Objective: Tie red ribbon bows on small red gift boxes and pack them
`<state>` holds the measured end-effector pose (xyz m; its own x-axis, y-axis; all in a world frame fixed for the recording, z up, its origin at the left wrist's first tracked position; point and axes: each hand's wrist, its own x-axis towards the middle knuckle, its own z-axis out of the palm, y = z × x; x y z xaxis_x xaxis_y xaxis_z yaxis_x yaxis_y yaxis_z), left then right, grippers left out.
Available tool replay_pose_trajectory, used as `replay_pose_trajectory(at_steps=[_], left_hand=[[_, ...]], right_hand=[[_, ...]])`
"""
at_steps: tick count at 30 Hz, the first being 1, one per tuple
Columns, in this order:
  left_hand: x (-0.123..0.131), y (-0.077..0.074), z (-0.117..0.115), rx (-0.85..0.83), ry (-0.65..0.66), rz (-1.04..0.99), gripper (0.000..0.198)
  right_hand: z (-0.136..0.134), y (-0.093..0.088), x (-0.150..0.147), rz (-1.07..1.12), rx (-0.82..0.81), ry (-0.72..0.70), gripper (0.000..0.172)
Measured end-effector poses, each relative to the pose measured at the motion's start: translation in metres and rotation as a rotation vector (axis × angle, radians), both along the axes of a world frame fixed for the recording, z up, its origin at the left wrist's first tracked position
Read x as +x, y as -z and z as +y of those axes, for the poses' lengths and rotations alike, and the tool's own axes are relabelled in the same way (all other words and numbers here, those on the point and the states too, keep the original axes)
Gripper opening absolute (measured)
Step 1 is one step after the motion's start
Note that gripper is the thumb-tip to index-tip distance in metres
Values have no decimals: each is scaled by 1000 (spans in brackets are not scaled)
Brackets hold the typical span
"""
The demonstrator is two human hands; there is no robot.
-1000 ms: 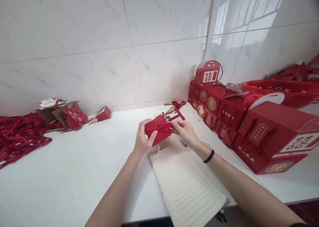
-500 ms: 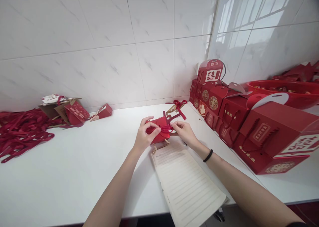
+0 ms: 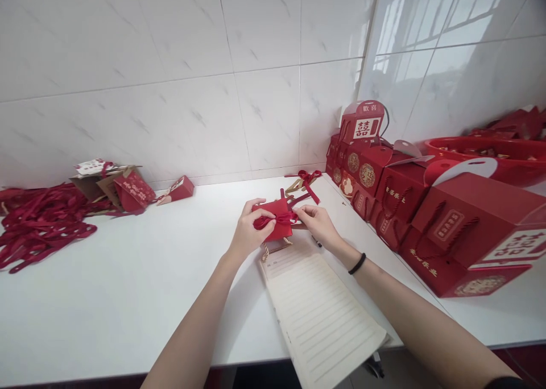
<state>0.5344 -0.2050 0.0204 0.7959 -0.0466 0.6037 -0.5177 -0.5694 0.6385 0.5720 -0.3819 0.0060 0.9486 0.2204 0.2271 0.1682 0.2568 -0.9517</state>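
Observation:
A small red gift box (image 3: 283, 231) with twisted gold cord handles sits at the far end of a lined notepad (image 3: 321, 309). Across its top runs a dark red ribbon (image 3: 282, 218) gathered into a bow. My left hand (image 3: 252, 225) pinches the ribbon's left side between thumb and finger, its palm by the box. On the other side, my right hand (image 3: 314, 221) grips the ribbon's right part between its fingertips. What lies directly under the fingers is hidden.
Stacked red gift boxes (image 3: 426, 230) line the right side, with a red basin (image 3: 503, 153) behind. Left are a heap of red ribbons (image 3: 46, 224), some opened boxes (image 3: 133, 190) and a small box (image 3: 179, 190). Another ribbon bow (image 3: 307, 177) lies near the wall; a pen (image 3: 316, 241) is beside my right hand.
The ribbon's left part now shows more fully between my left fingers, spread over the box top. Both hands stay in nearly the same place, and the view has shifted slightly.

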Motion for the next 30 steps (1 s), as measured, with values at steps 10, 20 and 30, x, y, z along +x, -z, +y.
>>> replay_pose_trajectory(at_steps=[10, 20, 30], left_hand=[[2, -2, -2, -128, -114, 36, 8], [4, -1, -2, -104, -146, 46, 8], [5, -2, 3, -14, -109, 53, 4]], right_hand=[[-5, -3, -3, -178, -220, -72, 31], [-16, -12, -5, -260, -501, -274, 25], [-22, -16, -3, -212, -543, -373, 31]])
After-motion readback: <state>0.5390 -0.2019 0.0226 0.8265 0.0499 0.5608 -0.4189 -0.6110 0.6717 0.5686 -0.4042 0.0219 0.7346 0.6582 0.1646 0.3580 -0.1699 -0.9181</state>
